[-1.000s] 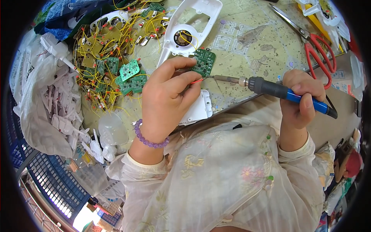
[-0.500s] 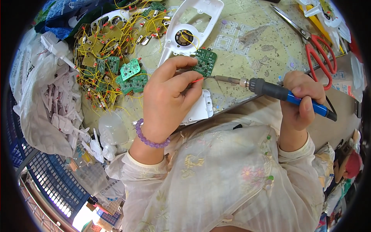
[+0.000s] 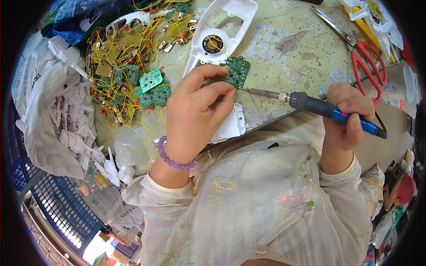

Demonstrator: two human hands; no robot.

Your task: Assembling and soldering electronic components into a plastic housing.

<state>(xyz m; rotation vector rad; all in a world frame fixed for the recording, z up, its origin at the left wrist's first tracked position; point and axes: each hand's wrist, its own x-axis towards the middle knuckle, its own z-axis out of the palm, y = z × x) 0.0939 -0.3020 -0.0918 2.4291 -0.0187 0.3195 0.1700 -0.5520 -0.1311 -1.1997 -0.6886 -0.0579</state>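
A green circuit board (image 3: pixel 238 71) lies near the middle of the table, beside a white plastic housing (image 3: pixel 230 22) with a round speaker (image 3: pixel 213 44) in it. My left hand (image 3: pixel 195 99) is closed, pinching a thin red wire (image 3: pixel 228 91) at the board's lower edge. Its index fingertip touches the board's left side. In my closed right hand (image 3: pixel 348 108) is a soldering iron (image 3: pixel 313 104) with a black and blue handle. The iron's tip points left and meets the lower edge of the board, close to the wire's end. Beneath my left fingers sits a white plastic piece (image 3: pixel 231 123), partly hidden.
At the left, boards with yellow wires (image 3: pixel 120 53) form a tangled heap. Next to it, a white bag (image 3: pixel 40 142) holds small white plastic parts. Red-handled scissors (image 3: pixel 370 66) lie at the right. A translucent cup (image 3: pixel 130 146) stands near the table's front edge.
The whole view has shifted slightly. The soldering iron has moved a little to the right, its tip still by the board's lower edge. My left hand keeps its pinch.
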